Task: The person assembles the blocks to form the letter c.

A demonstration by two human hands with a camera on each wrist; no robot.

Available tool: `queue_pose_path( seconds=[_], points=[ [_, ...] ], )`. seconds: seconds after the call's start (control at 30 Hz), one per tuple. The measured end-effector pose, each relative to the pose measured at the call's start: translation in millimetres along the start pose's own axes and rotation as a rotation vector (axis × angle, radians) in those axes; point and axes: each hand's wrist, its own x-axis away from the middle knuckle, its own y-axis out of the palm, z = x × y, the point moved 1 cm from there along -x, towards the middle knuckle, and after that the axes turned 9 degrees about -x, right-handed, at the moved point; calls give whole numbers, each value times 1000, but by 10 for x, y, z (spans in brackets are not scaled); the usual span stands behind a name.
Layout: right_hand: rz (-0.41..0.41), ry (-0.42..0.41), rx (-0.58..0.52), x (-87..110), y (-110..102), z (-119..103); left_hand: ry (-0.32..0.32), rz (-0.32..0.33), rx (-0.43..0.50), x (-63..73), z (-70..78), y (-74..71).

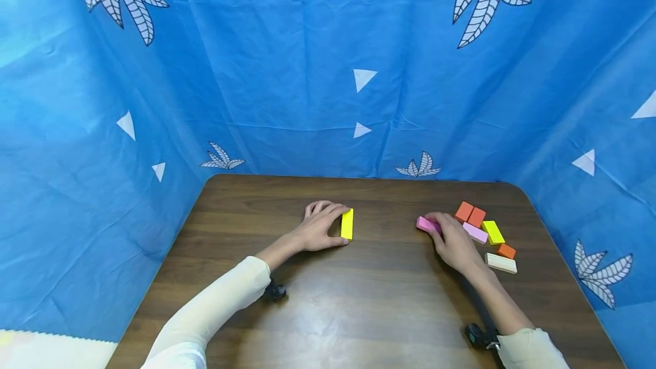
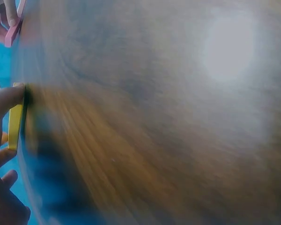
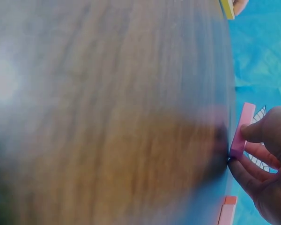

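Note:
My left hand [image 1: 322, 229] pinches a yellow block [image 1: 347, 224] end to end, thumb at its near end and fingertips at its far end. The block lies on the wooden table, left of the right hand. In the left wrist view the same yellow block [image 2: 16, 119] shows between thumb and fingers. My right hand [image 1: 455, 242] holds a pink block [image 1: 427, 225] between thumb and fingers, just left of the group of other blocks. The right wrist view shows this pink block [image 3: 242, 130] low over the tabletop, its lower end close to the surface.
To the right lie two orange-red blocks [image 1: 470, 213], a second pink block [image 1: 475, 233], another yellow block [image 1: 493, 232], a small orange block [image 1: 506, 251] and a plain wood block [image 1: 501, 263]. A blue patterned cloth [image 1: 328, 73] hangs behind the brown table [image 1: 359, 306].

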Motion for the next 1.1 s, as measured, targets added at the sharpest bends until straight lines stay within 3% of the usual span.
queue_pose_path(
  seconds=[0.6,1.1],
  points=[
    [-32,7,2,-154,111,-85,-62,-5,41,397,-209,-44],
    [-56,-40,0,-292,196,-125,-60,0,26,479,-251,-17]
  ],
)
